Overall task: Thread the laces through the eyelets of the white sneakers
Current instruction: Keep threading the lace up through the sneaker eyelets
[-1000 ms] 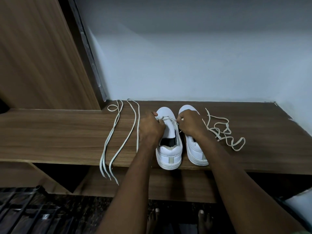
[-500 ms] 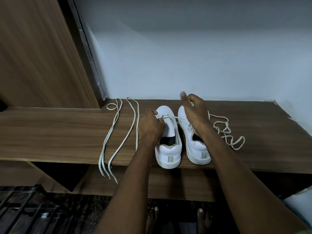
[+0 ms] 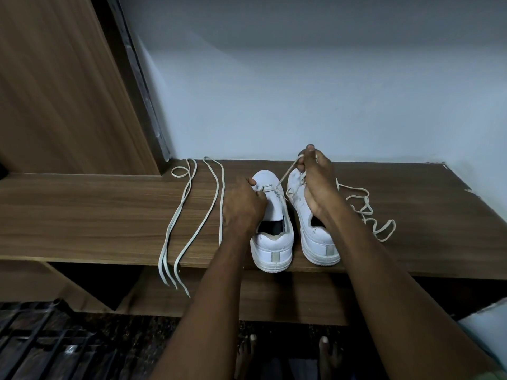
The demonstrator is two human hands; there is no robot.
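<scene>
Two white sneakers stand heels toward me on a wooden shelf (image 3: pixel 82 215). The left sneaker (image 3: pixel 271 242) has a lace across its front eyelets. My left hand (image 3: pixel 242 207) grips that shoe's left side near the eyelets. My right hand (image 3: pixel 315 182) is raised above the right sneaker (image 3: pixel 318 242), pinching the lace (image 3: pixel 285 176), which runs taut down to the left sneaker's eyelets. The rest of that lace lies in loose loops (image 3: pixel 370 215) to the right of the shoes. A second lace (image 3: pixel 192 215) lies folded on the shelf to the left.
A pale wall (image 3: pixel 301 91) backs the shelf, and a wooden panel (image 3: pixel 55 91) rises at the left. The second lace's ends hang over the shelf's front edge. Below are a dark floor, a metal grate (image 3: pixel 41 346) and my bare toes.
My right hand has risen from the sneaker tongue up and back, drawing the lace taut through the left sneaker's eyelet. My left hand has stayed on the left sneaker.
</scene>
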